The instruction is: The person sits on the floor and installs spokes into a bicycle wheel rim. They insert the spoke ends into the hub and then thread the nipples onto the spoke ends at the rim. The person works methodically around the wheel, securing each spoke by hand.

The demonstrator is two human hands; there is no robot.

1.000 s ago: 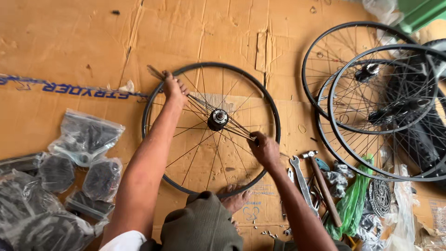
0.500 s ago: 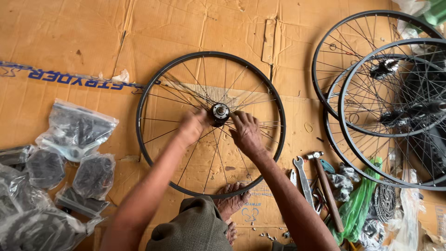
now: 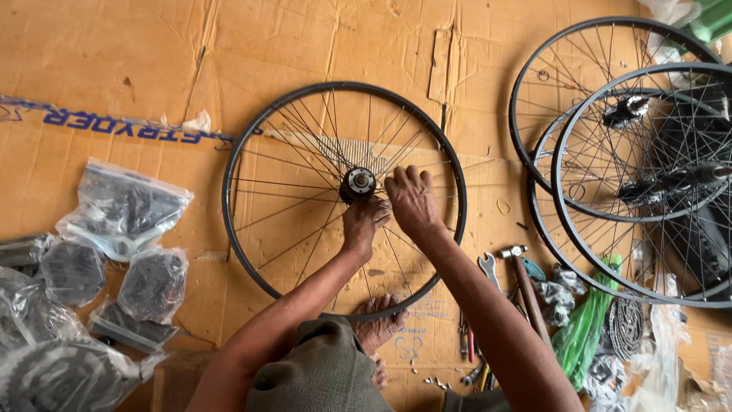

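Your left hand [image 3: 364, 226] and right hand [image 3: 412, 200] pinch thin metal spokes [image 3: 305, 145] beside the silver hub [image 3: 357, 183] of the black-rimmed bicycle wheel [image 3: 252, 130].

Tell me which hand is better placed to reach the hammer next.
Right, likely. The right hand rests on the spokes on the same side as the hammer, with nothing between. The left hand sits just below the hub and would have to cross the right forearm.

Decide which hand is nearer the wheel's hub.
Left. The left hand sits just below the hub, about touching it; the right hand is beside it, on the spokes.
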